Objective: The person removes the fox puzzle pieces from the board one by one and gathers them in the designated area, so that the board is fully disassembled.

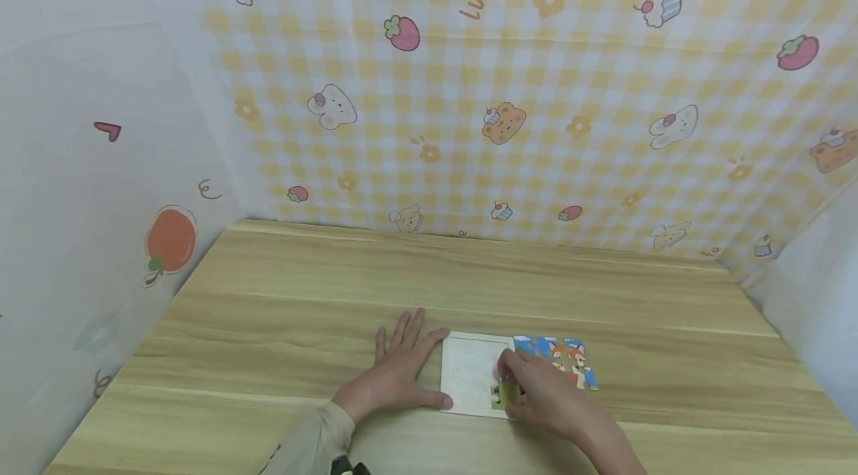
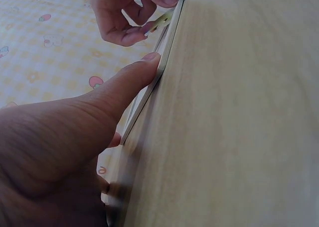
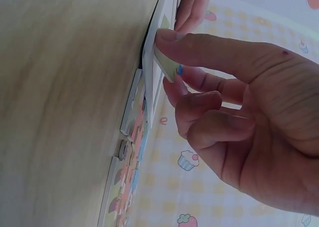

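Note:
A pale wooden puzzle tray (image 1: 468,374) with a raised border lies flat on the table. My left hand (image 1: 395,377) is spread at its left side, with the thumb and index fingertip touching the tray's edge. Over the right part of the tray, my right hand (image 1: 551,394) pinches a green jigsaw piece (image 3: 166,63) between thumb and fingers, tilted up from the tray surface. Another greenish piece (image 1: 497,396) shows just left of the held one. Colourful jigsaw pieces (image 1: 576,354) with fox pictures and blue sky lie right of the tray, partly hidden by the right hand.
The wood-grain table (image 1: 302,274) extends around the tray on all sides. Behind it hangs a yellow checked cloth (image 1: 456,73) with cartoon prints, and a white printed cloth (image 1: 87,185) covers the left side.

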Demonstrator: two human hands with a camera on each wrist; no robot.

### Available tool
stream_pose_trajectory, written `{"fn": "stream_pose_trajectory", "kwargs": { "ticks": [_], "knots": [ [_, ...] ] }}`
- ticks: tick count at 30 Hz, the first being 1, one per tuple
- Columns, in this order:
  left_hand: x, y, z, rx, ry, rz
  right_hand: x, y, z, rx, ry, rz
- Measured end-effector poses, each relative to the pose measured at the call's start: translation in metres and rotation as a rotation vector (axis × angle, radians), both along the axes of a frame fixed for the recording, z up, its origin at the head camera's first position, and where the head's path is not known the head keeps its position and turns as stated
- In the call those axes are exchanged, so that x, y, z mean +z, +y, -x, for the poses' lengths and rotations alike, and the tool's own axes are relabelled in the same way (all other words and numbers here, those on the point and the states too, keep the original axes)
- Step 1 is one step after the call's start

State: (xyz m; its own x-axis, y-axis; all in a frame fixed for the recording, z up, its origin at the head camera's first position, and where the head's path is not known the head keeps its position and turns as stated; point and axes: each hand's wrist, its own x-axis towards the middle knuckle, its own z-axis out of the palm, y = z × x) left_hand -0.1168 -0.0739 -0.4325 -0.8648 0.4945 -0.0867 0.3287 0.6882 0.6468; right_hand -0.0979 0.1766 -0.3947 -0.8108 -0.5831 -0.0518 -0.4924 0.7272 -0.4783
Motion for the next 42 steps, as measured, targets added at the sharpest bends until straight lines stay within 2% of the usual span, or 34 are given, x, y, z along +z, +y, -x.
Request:
{"fn": "stream_pose_trajectory", "kwargs": {
  "ticks": [6,15,22,27,33,38,42],
  "knots": [
    [0.0,0.002,0.001,-0.002,0.004,0.0,0.0,0.0,-0.002,-0.005,0.049,-0.007],
    [-0.001,0.001,0.0,0.005,0.009,0.014,0.0,-0.001,-0.005,0.01,0.051,-0.016],
    [-0.001,0.001,-0.001,-0.001,0.001,0.005,-0.002,-0.001,-0.004,-0.016,0.062,-0.007],
    [0.001,0.0,-0.001,-0.004,-0.003,0.0,0.002,0.003,0.0,-0.044,0.082,0.007],
    [0.002,-0.002,-0.001,-0.009,0.001,-0.012,0.008,0.022,0.002,-0.025,0.169,0.05],
    [0.0,-0.002,0.0,-0.029,-0.004,-0.027,0.012,0.056,0.002,-0.059,0.102,0.096],
    [-0.002,-0.001,0.0,-0.03,-0.004,-0.024,0.013,0.085,0.0,-0.094,0.108,0.074]
  ]
}}
